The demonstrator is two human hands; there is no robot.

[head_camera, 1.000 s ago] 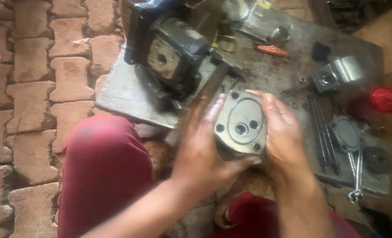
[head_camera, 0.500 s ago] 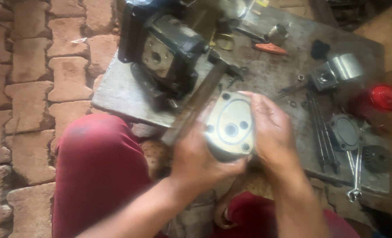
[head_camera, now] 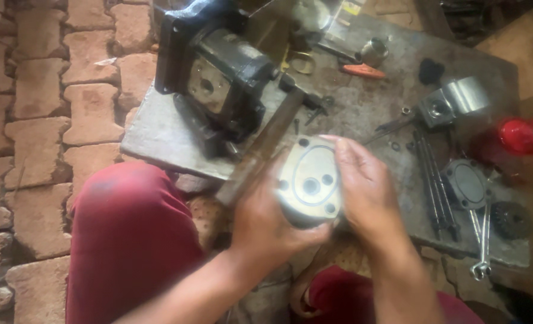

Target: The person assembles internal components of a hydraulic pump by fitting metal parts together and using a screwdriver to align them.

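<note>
Pump cover gripped between left hand and right hand fingers

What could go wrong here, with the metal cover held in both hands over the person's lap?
Judging from this frame:
1. The cover is held in the air between the left hand and right hand, beyond the slab edge; a slip could drop it on the legs.
2. Rods and a wrench lie loose near the slab's right edge; an elbow might knock them off.

Red trousers (bare, sleeveless forearms)
</note>
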